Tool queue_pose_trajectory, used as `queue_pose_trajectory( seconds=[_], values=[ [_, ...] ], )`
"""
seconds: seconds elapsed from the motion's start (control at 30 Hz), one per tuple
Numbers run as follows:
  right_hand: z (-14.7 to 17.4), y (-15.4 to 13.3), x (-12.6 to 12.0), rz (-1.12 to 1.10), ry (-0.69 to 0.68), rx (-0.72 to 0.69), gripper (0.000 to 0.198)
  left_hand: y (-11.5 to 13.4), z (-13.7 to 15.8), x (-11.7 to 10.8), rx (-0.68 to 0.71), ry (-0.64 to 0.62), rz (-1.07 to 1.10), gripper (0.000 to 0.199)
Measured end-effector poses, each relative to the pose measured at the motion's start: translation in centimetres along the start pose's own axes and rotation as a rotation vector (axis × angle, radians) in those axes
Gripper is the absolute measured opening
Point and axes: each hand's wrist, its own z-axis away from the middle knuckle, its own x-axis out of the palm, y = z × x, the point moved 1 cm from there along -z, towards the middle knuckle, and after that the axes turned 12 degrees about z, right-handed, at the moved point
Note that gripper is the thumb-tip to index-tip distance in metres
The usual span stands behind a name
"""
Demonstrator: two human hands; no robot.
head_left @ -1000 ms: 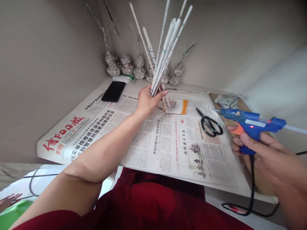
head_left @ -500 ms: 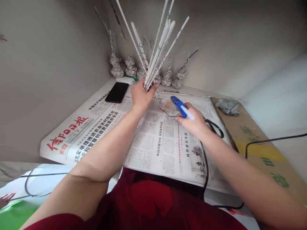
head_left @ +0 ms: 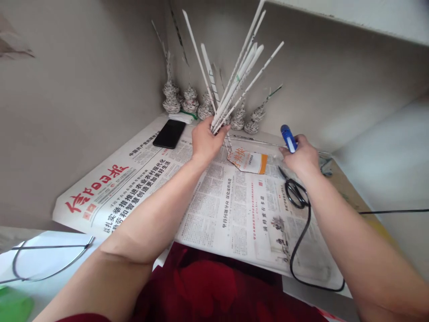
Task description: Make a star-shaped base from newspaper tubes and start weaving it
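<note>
My left hand (head_left: 208,142) is closed round the lower ends of a bundle of rolled newspaper sticks (head_left: 234,85), which fan upward and away. Below it, a cut piece of printed card (head_left: 248,162) with an orange edge lies on the newspaper (head_left: 201,212); whether the sticks are joined to it I cannot tell. To the right, my right hand (head_left: 304,156) grips a blue glue gun (head_left: 288,138), its handle mostly hidden by the fingers. A black cord (head_left: 296,243) trails from near that hand toward the table's front edge. Black-handled scissors (head_left: 295,193) lie just below the right hand.
Several woven paper gourds (head_left: 171,99) stand along the back wall. A black phone (head_left: 170,133) lies at the left, by a folded white cloth (head_left: 182,117). Thin paper sticks (head_left: 256,140) lie at the back. Brown cardboard (head_left: 348,190) borders the right side.
My right hand has moved right with the glue gun, away from the card, uncovering its orange end and the scissors. My left hand still holds the sticks. The view has shifted slightly.
</note>
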Motion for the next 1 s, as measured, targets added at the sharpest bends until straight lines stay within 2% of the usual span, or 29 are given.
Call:
queue_pose_trajectory(
  seconds=[0.1,0.3,0.53,0.77,0.93,1.0],
  values=[
    [-0.9,-0.4,1.7,-0.157,-0.082,-0.053,0.032,0.0,0.1,0.0,-0.011,-0.006,-0.018,0.019],
    [-0.6,-4.2,5.7,-0.332,-0.209,-0.211,0.024,0.2,0.2,0.0,-0.015,-0.004,-0.022,0.022],
    [0.8,-4.7,7.2,-0.45,-0.284,-0.243,0.02,0.8,0.7,0.4,-0.014,-0.063,-0.008,0.017],
    [4.6,-3.6,5.5,-0.631,-0.367,-0.2,0.024,1.7,1.6,1.3,-0.067,-0.195,0.156,0.022],
    [7.8,-1.0,1.8,-0.784,-0.395,-0.094,0.029,2.8,3.7,2.3,-0.089,-0.388,0.175,0.022],
    [9.5,0.6,-0.1,-0.757,-0.426,-0.057,0.031,3.2,4.4,2.6,-0.086,-0.433,0.16,0.02]
  ],
)
